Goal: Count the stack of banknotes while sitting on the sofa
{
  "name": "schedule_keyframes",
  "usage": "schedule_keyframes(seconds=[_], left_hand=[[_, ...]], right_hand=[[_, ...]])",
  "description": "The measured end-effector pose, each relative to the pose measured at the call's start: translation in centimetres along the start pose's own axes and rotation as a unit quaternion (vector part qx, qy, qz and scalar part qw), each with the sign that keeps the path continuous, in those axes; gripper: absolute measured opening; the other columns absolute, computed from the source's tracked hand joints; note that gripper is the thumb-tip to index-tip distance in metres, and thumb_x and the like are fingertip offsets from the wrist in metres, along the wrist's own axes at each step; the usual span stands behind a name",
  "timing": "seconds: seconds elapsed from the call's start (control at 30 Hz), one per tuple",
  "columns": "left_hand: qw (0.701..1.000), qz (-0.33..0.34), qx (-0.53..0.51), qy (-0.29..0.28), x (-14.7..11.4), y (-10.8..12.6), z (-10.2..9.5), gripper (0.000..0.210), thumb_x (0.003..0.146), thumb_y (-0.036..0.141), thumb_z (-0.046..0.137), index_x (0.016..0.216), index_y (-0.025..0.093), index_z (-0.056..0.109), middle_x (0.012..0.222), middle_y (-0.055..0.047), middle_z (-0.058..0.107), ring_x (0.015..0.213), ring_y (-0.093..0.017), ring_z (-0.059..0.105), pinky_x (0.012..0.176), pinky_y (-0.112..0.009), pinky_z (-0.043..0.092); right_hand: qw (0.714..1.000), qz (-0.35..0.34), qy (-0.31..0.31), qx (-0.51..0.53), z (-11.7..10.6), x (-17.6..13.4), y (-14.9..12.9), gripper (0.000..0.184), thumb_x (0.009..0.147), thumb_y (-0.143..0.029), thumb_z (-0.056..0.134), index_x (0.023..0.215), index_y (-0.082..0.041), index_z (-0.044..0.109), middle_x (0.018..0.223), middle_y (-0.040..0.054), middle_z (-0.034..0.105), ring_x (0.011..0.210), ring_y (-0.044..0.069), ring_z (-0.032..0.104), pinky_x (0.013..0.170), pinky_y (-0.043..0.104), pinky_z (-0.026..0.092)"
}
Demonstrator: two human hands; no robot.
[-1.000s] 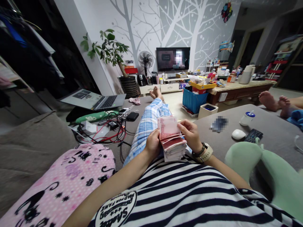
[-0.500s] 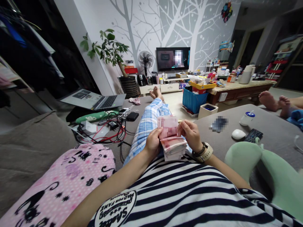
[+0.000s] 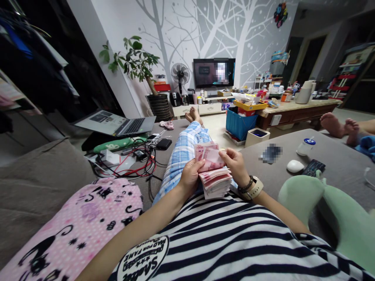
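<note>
A thick wad of reddish-pink banknotes (image 3: 216, 183) is bent over above my lap, its fanned edges facing me. My left hand (image 3: 191, 173) is closed round the wad's left side, the thumb pressing on the upper notes. At the upper right edge, my right hand (image 3: 236, 164) pinches a single banknote (image 3: 213, 156) between thumb and fingers and holds it slanted across the upright notes behind. A bead bracelet and a pale watch (image 3: 256, 189) sit on my right wrist. The fingers under the wad are hidden.
On the sofa to my left lie tangled cables (image 3: 140, 158), an open laptop (image 3: 125, 127) and a pink cat-print cushion (image 3: 96, 218). To my right are a white mouse (image 3: 295, 166), a lidded jar (image 3: 305, 146) and a green neck pillow (image 3: 345, 218). Another person's feet (image 3: 334, 124) rest beyond.
My right hand has drawn one banknote's corner up, so the note now lies slanted. My left thumb has shifted right onto the notes. The folded wad's top looks more fanned.
</note>
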State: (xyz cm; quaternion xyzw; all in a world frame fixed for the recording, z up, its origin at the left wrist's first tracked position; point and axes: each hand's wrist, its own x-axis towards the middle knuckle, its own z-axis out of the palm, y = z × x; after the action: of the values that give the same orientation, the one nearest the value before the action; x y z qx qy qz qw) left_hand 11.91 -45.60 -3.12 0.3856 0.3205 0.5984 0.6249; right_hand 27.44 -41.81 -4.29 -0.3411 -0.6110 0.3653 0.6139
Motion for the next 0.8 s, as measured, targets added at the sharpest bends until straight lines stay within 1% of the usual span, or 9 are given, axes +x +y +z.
schedule_keyframes(seconds=[0.13,0.2,0.27,0.4,0.63,0.8], left_hand=[[0.999,0.02,0.002,0.042,0.37,-0.21,-0.07,0.024,0.066,0.036,0.078,0.08,0.016,0.073,0.083,-0.009,0.078,0.079,-0.027,0.073,0.084,-0.042,0.057],[0.997,0.034,-0.006,0.066,0.62,-0.37,-0.22,0.024,0.065,0.039,0.078,0.074,0.017,0.072,0.081,-0.008,0.077,0.078,-0.026,0.071,0.083,-0.04,0.057],[0.996,0.043,-0.013,0.079,0.83,-0.54,-0.41,0.026,0.064,0.04,0.08,0.074,0.017,0.073,0.081,-0.006,0.077,0.078,-0.024,0.07,0.083,-0.037,0.056],[0.995,0.051,-0.016,0.08,0.99,-0.8,-0.74,0.026,0.064,0.039,0.08,0.076,0.016,0.073,0.081,-0.004,0.076,0.077,-0.021,0.069,0.082,-0.035,0.056],[0.995,0.057,0.004,0.082,0.75,-0.71,-0.57,0.029,0.062,0.041,0.08,0.073,0.016,0.071,0.079,-0.005,0.075,0.079,-0.023,0.069,0.082,-0.036,0.055],[0.994,0.059,0.018,0.092,0.73,-0.72,-0.39,0.029,0.061,0.045,0.08,0.067,0.019,0.069,0.074,-0.005,0.074,0.077,-0.024,0.069,0.078,-0.036,0.056]], right_hand=[[1.0,-0.011,0.007,0.005,-0.01,-0.07,-0.17,0.047,0.087,-0.057,0.062,0.06,-0.021,0.05,0.053,-0.0039,0.047,0.053,0.012,0.042,0.053,0.027,0.033],[1.0,-0.023,0.005,0.01,-0.07,-0.09,-0.19,0.048,0.089,-0.057,0.06,0.059,-0.021,0.049,0.053,-0.0035,0.046,0.054,0.012,0.041,0.053,0.027,0.031],[0.999,-0.031,0.0,0.016,-0.12,-0.12,-0.17,0.049,0.09,-0.057,0.059,0.059,-0.021,0.048,0.054,-0.0033,0.044,0.056,0.013,0.04,0.052,0.027,0.03],[0.999,-0.037,-0.007,0.017,-0.11,-0.21,-0.21,0.049,0.09,-0.059,0.059,0.06,-0.021,0.049,0.056,-0.0033,0.043,0.057,0.013,0.04,0.052,0.027,0.029],[0.999,-0.043,-0.008,0.025,-0.03,-0.31,-0.78,0.049,0.089,-0.06,0.06,0.06,-0.021,0.049,0.057,-0.0038,0.041,0.056,0.012,0.037,0.052,0.027,0.028],[0.999,-0.041,-0.007,0.012,0.0,-0.34,-1.03,0.051,0.087,-0.063,0.059,0.06,-0.022,0.049,0.056,-0.0038,0.04,0.055,0.012,0.036,0.052,0.028,0.028]])
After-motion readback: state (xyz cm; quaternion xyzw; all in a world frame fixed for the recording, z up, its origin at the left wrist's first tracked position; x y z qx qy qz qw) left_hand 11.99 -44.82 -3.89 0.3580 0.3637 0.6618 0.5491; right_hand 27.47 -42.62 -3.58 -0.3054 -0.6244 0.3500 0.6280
